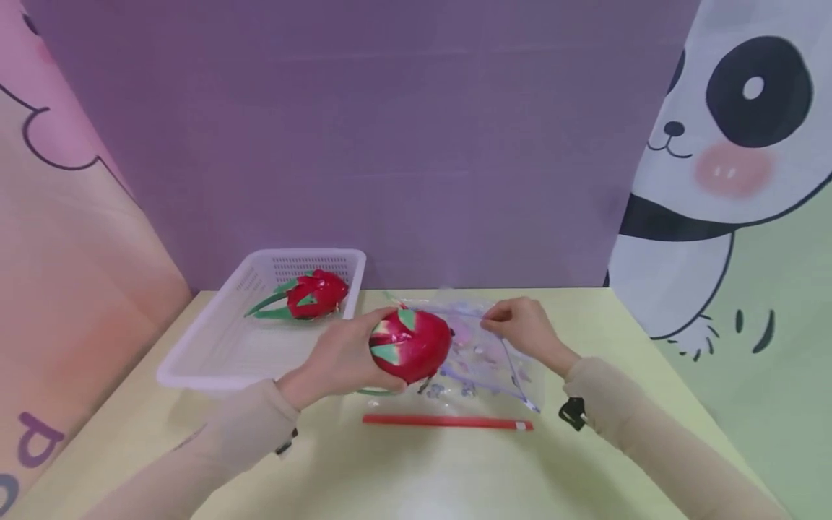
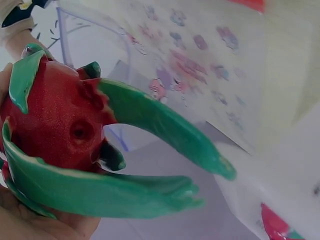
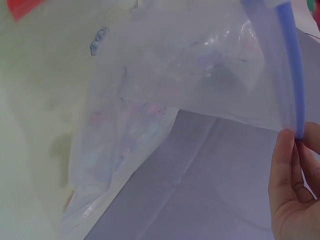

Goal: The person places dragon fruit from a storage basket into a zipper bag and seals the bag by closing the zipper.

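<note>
In the head view, my left hand (image 1: 344, 355) grips a red dragon fruit (image 1: 421, 348) with green scales, fingers over its top and thumb below. Its long green leaves (image 2: 150, 120) stick out toward the left wrist camera. My right hand (image 1: 525, 326) pinches the blue-edged mouth of a clear plastic zip bag (image 1: 494, 361) printed with small cartoon figures. The right wrist view shows thumb and fingers closed on the end of the blue zip strip (image 3: 294, 75), with the bag's film hanging from it. The dragon fruit overlaps the left part of the bag in the head view.
A white plastic basket (image 1: 170, 379) stands at the left, holding a second dragon fruit (image 1: 328, 295). A red strip (image 1: 448, 421) lies on the pale yellow table (image 1: 390, 484), in front of the bag. A purple backdrop (image 1: 390, 144) rises behind the table.
</note>
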The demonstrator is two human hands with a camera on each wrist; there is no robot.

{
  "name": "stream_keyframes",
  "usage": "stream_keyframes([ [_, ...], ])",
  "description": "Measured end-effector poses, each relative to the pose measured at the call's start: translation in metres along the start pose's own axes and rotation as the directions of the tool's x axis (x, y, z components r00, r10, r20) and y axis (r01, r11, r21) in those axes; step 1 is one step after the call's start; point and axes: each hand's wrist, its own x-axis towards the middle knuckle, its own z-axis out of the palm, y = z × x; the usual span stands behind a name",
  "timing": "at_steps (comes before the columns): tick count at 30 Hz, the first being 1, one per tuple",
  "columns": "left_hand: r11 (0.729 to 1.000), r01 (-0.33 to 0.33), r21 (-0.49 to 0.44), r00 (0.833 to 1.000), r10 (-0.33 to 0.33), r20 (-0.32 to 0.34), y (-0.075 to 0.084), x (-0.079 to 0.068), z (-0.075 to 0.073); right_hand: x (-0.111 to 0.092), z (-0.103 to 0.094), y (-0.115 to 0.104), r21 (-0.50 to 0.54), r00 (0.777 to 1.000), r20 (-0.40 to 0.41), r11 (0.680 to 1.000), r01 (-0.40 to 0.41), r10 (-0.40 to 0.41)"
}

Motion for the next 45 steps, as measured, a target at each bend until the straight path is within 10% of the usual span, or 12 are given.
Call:
stream_keyframes([
  [27,0.971,-0.233,0.061,0.972,0.231,0.041,0.02,0.016,0.043,-0.002,0.011,-0.009,0.045,0.998,-0.013,0.997,0.058,-0.057],
  [45,0.821,-0.42,0.387,0.905,0.409,0.116,0.021,0.023,0.065,-0.003,0.009,-0.033,0.111,0.997,-0.062,0.992,0.056,-0.049],
])
